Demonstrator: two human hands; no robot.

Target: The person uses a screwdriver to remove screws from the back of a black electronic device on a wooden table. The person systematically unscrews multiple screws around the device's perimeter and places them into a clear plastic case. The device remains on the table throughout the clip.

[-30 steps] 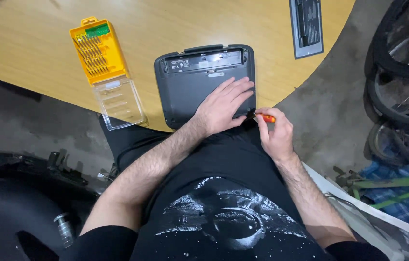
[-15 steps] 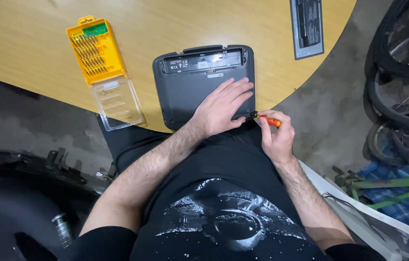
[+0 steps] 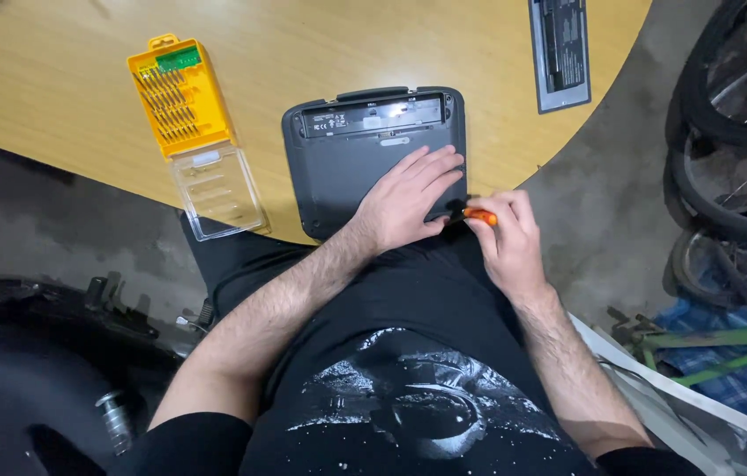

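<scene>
Laptop (image 3: 347, 167) lay upside down on the bench (image 3: 321, 53). My left grip (image 3: 409, 198) pressed flat and loose on it. My right grip (image 3: 501, 234) squeezed a small orange screwdriver (image 3: 479, 215) at its corner.

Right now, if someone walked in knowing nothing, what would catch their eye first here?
Probably the yellow screwdriver-bit case, lying open on the wooden table at the left with its clear lid folded out. At the table's near edge lies a dark grey laptop, underside up; the left hand presses flat on it, while the right hand holds a small orange-handled screwdriver at its corner.
</scene>
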